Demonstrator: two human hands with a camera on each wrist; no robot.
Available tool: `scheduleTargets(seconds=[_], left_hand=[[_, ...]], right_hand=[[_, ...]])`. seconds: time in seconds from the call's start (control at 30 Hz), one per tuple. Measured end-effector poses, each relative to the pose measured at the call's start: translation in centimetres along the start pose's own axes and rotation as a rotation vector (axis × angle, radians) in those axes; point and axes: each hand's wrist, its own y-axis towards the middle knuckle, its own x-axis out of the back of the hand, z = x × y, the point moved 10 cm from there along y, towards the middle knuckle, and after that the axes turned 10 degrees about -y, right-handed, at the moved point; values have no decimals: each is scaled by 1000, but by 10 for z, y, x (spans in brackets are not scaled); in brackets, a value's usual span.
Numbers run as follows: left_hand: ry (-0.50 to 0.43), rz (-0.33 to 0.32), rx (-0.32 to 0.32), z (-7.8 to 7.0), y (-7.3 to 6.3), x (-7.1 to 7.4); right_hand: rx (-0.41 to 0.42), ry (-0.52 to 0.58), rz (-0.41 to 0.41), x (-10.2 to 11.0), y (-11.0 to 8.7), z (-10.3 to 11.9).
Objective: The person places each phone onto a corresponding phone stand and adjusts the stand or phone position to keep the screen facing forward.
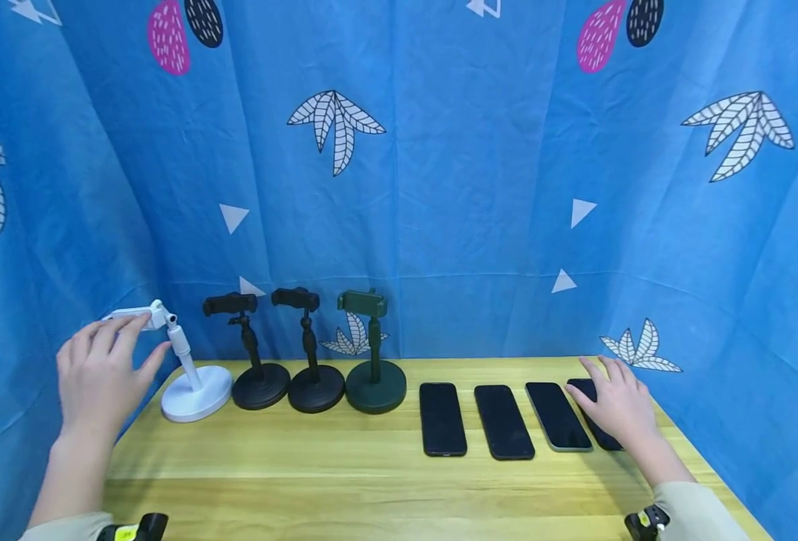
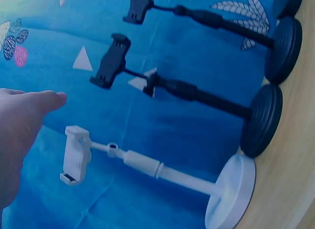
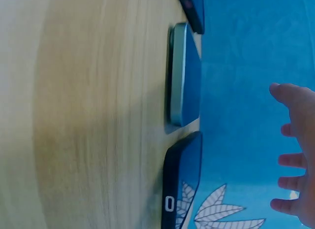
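My left hand is up at the far left, fingers loosely bent, beside the clamp of a white phone stand. In the left wrist view a gap separates the thumb from that clamp. Over the rightmost dark phone hovers my right hand, fingers spread and holding nothing; it partly hides the phone. The right wrist view has the hand apart from this phone, which lies flat beside a pale-edged phone.
Right of the white stand are two black phone stands and a dark green one, all upright with their clamps holding nothing. Two more dark phones lie mid-table. Blue patterned curtain borders the wooden table at back and sides.
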Motion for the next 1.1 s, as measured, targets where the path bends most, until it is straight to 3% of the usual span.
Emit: scheduleTargets(seconds=[0.17,0.43,0.67,0.9,1.1], left_hand=[[17,46,63,14,7,-5],[43,101,106,37,17,-14],[86,222,200,64,16,-30],[124,295,235,82,12,-46],[152,317,286,100,7,-48]], right_hand=[[-14,0,60,-13,7,-5],[-32,10,130,-33,15,-13],[-45,21,199,-51,15,-18],[-51,13,255,-72,15,-24],[-55,4,294,-81,17,-23]])
